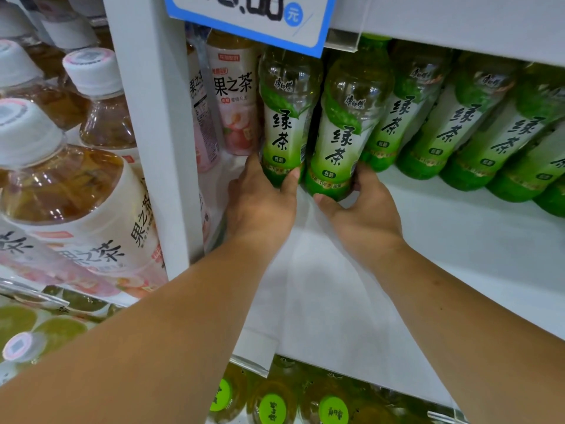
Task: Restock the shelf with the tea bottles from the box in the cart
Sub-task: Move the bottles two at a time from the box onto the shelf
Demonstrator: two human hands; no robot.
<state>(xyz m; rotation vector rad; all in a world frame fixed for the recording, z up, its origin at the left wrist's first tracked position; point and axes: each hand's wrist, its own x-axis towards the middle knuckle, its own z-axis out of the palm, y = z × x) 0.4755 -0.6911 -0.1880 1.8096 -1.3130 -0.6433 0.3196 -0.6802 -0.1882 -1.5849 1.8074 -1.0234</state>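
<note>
While both forearms reach forward from the bottom of the view into the open bay, each hand grips one bottle at its base. The left hand (260, 206) lies back-up with a straight wrist. Its thumb (290, 180) presses across the front of the lower label, and its other fingers curl out of sight round the far side of the left green tea bottle (282, 117). The right hand (365, 209) is turned a little outward, its thumb (324, 201) hooked under the front edge of the base. Its fingers (363, 174) wrap round the right side of the right green tea bottle (342, 133).

Both bottles rise just above the hands, side by side and nearly touching, at the back left of the white shelf (458, 240). The right one leans slightly rightward. Whether their bases rest on the shelf or sit just clear of it I cannot tell.

To the right of the right hand, a row of matching green bottles (452, 130) runs along the back of the shelf. Just left of the left hand stand pink-labelled tea bottles (235, 102), close to a white upright (153, 133). Beyond it are white-capped bottles (76, 194). Above the hands a blue-edged price tag (244, 22) hangs from the upper shelf's edge. Below the forearms, green-capped bottles (272, 408) fill the lower shelf.
</note>
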